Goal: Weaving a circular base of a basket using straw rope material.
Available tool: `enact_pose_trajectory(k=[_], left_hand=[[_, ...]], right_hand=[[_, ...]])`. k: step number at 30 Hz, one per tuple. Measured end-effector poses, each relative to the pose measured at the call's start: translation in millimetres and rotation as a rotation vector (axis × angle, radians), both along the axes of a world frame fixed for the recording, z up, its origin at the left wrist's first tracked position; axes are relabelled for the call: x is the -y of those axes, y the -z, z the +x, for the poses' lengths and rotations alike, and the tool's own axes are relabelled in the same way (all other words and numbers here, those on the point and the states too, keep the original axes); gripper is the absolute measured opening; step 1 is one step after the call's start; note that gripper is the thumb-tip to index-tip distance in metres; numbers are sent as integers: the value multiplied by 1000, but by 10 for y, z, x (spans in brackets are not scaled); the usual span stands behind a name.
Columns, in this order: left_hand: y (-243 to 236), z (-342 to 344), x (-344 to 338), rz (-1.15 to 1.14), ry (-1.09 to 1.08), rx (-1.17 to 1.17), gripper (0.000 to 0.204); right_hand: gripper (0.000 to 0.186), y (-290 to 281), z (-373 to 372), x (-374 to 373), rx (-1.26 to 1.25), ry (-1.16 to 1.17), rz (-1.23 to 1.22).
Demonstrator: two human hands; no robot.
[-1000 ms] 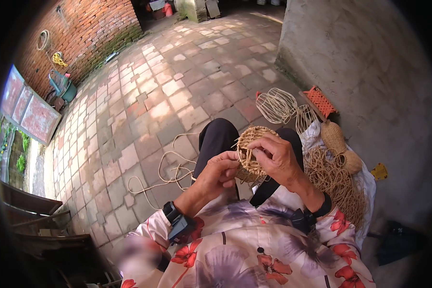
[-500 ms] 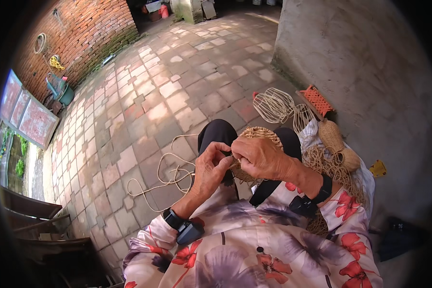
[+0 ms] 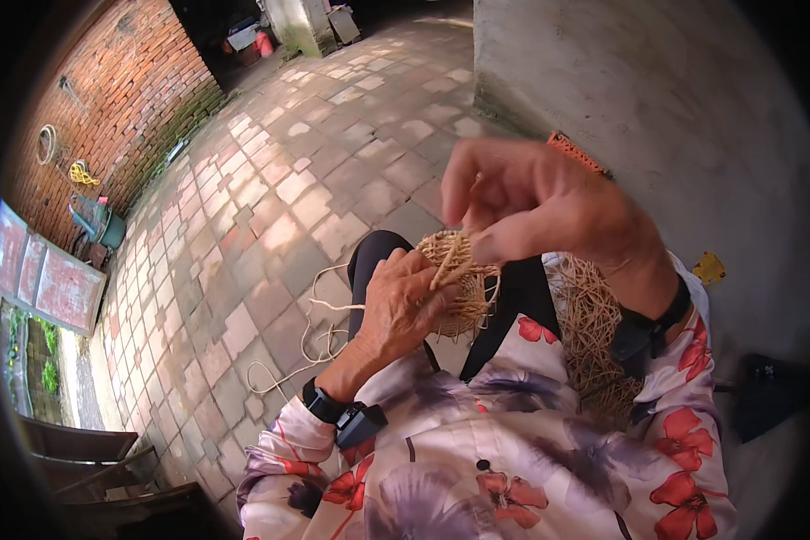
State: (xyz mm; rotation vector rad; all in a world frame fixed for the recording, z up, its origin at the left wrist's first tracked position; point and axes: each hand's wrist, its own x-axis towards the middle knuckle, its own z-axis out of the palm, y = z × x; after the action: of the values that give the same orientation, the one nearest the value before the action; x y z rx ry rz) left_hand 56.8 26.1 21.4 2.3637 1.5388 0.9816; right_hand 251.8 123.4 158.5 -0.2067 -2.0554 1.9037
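A small round basket (image 3: 466, 310) of woven straw-coloured cord rests between my knees. My left hand (image 3: 400, 297) is closed on its near left side, thumb and fingers against the weave. A pale strand of cord (image 3: 446, 265) rises from beside the left fingertips toward my right hand (image 3: 544, 202). The right hand is raised above the basket, fingers curled and slightly blurred, and appears to pinch that strand; its fingertips partly hide the grip. A loose length of cord (image 3: 319, 333) trails in loops to the left of my knee, down to the paving.
A tangle of cord (image 3: 594, 333) lies at my right side, by an orange woven piece (image 3: 580, 153) partly behind my right hand. A plastered wall (image 3: 657, 99) stands on the right. Dark wooden furniture (image 3: 81, 468) is at lower left; a green bucket (image 3: 108, 225) stands by the brick wall.
My right hand has left the left hand's side and moved up and to the right. My left hand has shifted onto the basket's side. The view has turned somewhat.
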Motion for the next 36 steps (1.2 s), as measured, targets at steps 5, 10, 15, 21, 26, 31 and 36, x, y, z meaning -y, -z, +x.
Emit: enact_pose_trajectory(k=[5, 10, 15, 21, 26, 31, 36], left_hand=[[-355, -181, -18, -347, 153, 1254, 25], [-817, -1604, 51, -97, 180, 1715, 27], [-637, -3174, 780, 82, -118, 1714, 20], [-470, -3844, 1627, 318, -556, 1541, 21], [-218, -3269, 1374, 150, -1146, 576, 49], [84, -3129, 1307, 23, -1069, 651, 45], [180, -2517, 760, -166, -821, 726, 30]], right_hand=[[29, -332, 188, 58, -257, 29, -18], [19, 626, 99, -182, -20, 354, 288], [13, 1335, -390, 148, 137, 317, 579], [13, 1516, -648, 225, 86, 333, 890], [15, 881, -97, -137, -121, 551, 20], [21, 160, 2032, -1170, -369, 1255, 273], [45, 710, 5285, -1822, -343, 2004, 546]])
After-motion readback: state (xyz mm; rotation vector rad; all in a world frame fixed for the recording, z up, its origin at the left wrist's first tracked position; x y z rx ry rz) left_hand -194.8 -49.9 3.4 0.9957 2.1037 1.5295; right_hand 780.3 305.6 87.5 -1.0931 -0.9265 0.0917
